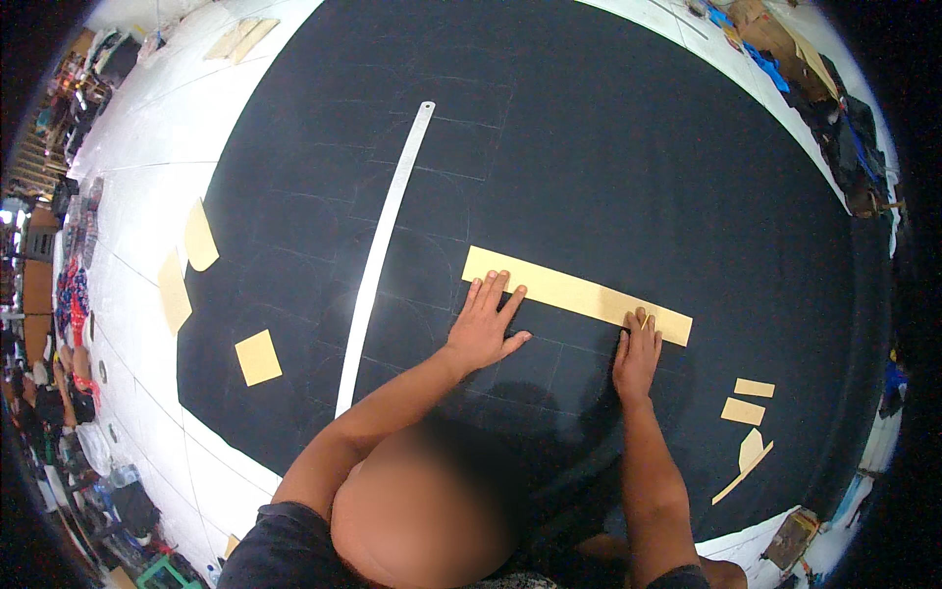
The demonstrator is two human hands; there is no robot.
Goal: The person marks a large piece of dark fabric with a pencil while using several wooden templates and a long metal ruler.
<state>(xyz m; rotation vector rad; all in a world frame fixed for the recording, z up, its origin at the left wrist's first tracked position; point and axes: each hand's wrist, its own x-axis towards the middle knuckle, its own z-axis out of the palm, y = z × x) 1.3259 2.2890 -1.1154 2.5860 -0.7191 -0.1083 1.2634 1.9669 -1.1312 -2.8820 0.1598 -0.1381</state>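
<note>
A long, pale-yellow paper strip (pixel 569 285) lies aslant on a broad black cloth (pixel 687 187). My left hand (pixel 483 319) is spread over the strip's left part, fingers apart on it and thumb out on the cloth. Near the other end, the stretched fingers of my right hand (pixel 638 355) rest on the strip, closer together; whether something small sits between them is hard to see. Left of my hands lies a long metal ruler (pixel 378 255), its lower end hidden behind my left arm. Thin pale lines form a grid of shapes on the cloth.
A square yellow paper piece (pixel 258 358) and a curved one (pixel 200 236) lie at the left. Several small pieces, including a narrow rectangle (pixel 755 388), are at the right. White tiled floor (pixel 128 393) borders the cloth. Piled goods (pixel 785 59) stand at the far right.
</note>
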